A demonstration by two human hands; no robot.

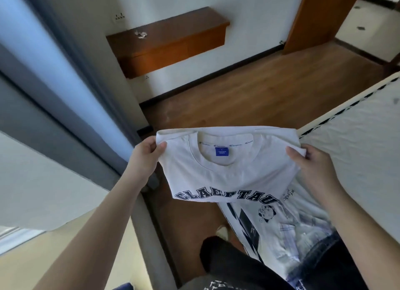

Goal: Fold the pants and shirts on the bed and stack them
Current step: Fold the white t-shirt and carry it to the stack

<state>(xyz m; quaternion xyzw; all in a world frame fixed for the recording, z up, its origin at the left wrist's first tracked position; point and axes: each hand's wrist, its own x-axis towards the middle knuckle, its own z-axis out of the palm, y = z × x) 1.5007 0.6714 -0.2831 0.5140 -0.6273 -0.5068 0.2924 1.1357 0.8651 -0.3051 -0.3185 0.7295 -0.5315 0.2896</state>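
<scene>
I hold a folded white T-shirt (227, 172) with dark block letters and a blue neck label in the air, above the bed's near corner. My left hand (145, 157) pinches its left shoulder edge. My right hand (311, 162) grips its right shoulder edge. Under it, on the bed (357, 138), lies another white shirt with a cartoon print (281, 224), and dark jeans (329, 266) show at the lower right.
The white mattress runs off to the right, its edge trimmed in a dashed black band. A wooden wall shelf (168, 43) hangs across the room above a brown wood floor (249, 90). A grey curtain and window fill the left side. My dark-trousered leg is below.
</scene>
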